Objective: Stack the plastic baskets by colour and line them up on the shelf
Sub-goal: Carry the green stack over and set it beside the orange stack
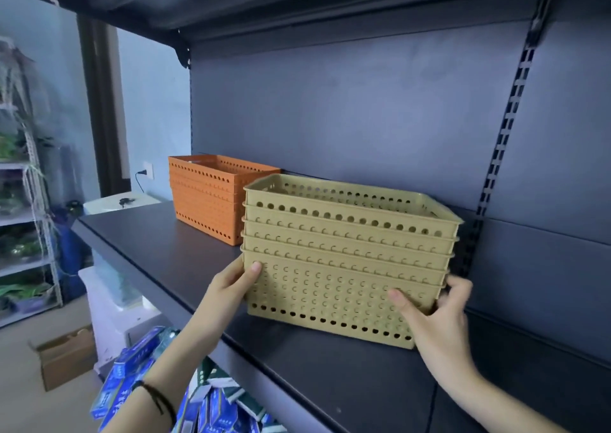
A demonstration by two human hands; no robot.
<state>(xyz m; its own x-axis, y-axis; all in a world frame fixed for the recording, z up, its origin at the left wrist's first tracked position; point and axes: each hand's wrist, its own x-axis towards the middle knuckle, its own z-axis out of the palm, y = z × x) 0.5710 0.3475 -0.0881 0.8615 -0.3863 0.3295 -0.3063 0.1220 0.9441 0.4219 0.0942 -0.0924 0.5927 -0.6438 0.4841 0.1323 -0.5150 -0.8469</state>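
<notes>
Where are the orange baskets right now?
In the head view, the orange baskets sit at the back of the dark shelf, just left of the tan baskets.

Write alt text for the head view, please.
A person's left hand and right hand grip the ends of a stack of tan baskets on a dark shelf. A stack of orange baskets stands behind it to the left.
</notes>
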